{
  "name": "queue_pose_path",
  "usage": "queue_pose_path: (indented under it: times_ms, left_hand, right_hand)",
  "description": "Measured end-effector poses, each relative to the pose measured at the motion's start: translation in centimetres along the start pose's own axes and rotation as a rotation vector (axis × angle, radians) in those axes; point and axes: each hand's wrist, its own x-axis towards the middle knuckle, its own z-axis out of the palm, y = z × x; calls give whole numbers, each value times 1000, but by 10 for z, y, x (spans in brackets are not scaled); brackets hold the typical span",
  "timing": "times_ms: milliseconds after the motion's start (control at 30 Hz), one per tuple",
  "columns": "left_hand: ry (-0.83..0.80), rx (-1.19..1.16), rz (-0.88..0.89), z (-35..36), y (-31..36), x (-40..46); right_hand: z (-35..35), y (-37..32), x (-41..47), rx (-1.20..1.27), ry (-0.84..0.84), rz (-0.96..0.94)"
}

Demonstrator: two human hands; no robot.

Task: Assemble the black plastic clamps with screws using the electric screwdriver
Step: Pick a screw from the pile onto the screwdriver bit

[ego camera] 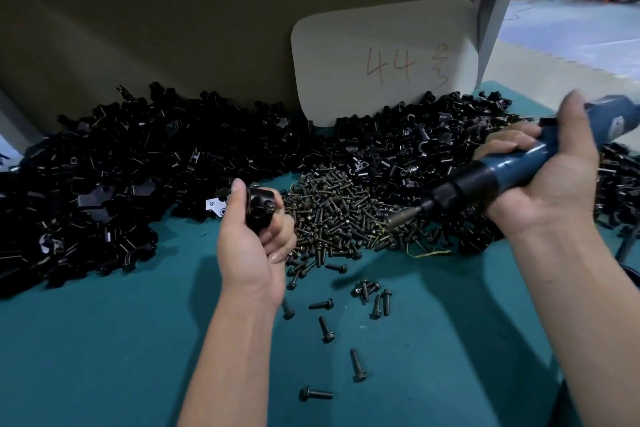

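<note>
- While the left hand (254, 236) grips it, thumb up one side and fingers curled round the other, a black clamp (260, 210) sits upright above the desk (104, 357), a screw head showing on its near face.
- Right hand (547, 180) grasps a blue screwdriver (519, 170), fingers wrapped over the barrel, thumb up along the far side.
- Its black nose and metal bit (403, 217) slant down and left, the tip over the screw pile (346, 211), apart from the clamp.
- Whether the bit touches the screws cannot be told.
- That heap of dark screws lies between the two hands, just right of the left fingers.
- Loose screws (356, 364) are scattered toward the near edge on the teal desk cover, some in a small cluster, others lying singly.
- A thin yellow wire (429, 253) lies at the heap's right edge.
- Black clamp parts (114, 170) are piled wide on the left, and a second pile (408, 142) spreads behind and right of the screws, reaching under the right hand.
- One pale grey part (215, 205) shows just left of the left thumb.
- Behind the piles a card (381, 59) leans upright, marked "44" in red.
- A grey post (498, 7) rises at the card's right side.
</note>
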Motion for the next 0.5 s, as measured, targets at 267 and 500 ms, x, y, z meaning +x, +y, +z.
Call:
queue_pose_path:
  times_ms: [267,500]
  left_hand:
    - [69,108,33,12,-10,-2]
    - [52,265,90,17,-14,-6]
  right_hand:
    - [-5,34,1,-625,78,116]
    - [-7,63,-9,-1050,11,287]
